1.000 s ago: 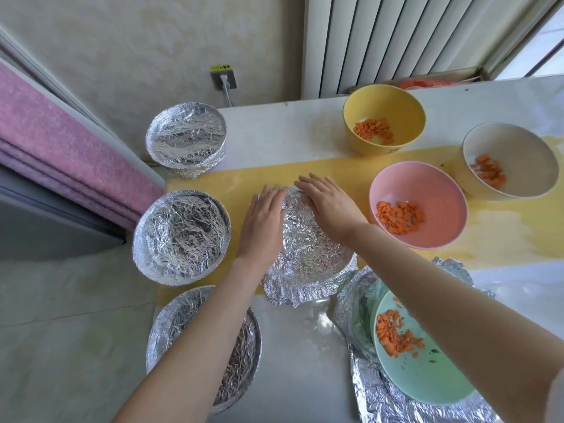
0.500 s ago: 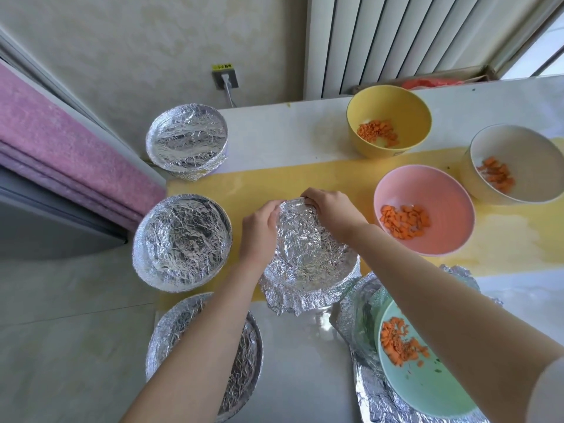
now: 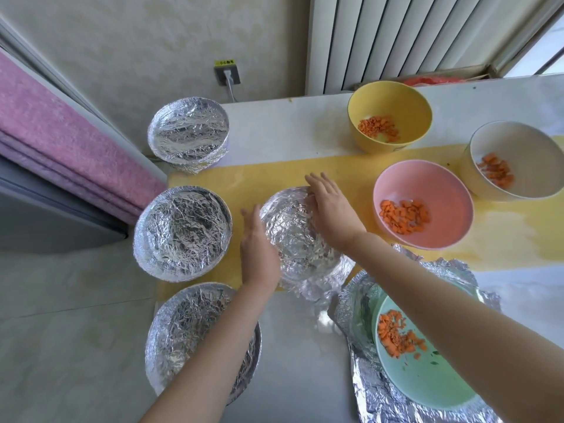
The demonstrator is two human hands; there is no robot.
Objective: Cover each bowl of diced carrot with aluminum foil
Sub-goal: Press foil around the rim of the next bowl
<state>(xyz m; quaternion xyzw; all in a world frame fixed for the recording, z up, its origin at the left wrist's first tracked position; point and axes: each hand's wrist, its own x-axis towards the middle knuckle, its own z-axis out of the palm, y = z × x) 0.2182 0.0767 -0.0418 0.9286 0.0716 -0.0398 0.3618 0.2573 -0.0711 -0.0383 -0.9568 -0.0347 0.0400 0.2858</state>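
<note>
A foil-covered bowl (image 3: 300, 239) stands at the table's middle between my hands. My left hand (image 3: 258, 248) lies flat against its left side with straight fingers. My right hand (image 3: 331, 209) presses its far right rim, fingers spread. Three more foil-covered bowls stand to the left: one at the back (image 3: 188, 134), one in the middle (image 3: 182, 233), one at the front (image 3: 183, 331) partly under my left forearm. Uncovered bowls of diced carrot are the yellow bowl (image 3: 390, 100), the pink bowl (image 3: 442, 190), the white bowl (image 3: 518, 148) and the green bowl (image 3: 427, 380), which sits on a loose foil sheet (image 3: 381, 401).
A yellow mat (image 3: 274, 175) lies across the white table. A pink towel (image 3: 61, 148) hangs over a rail to the left. A wall socket with a plug (image 3: 226, 71) and a radiator (image 3: 396, 35) are behind the table.
Both hands have opened from pinching the foil at the bowl's far rim. The left hand slid down the bowl's left side; the right now presses flat on the far right rim.
</note>
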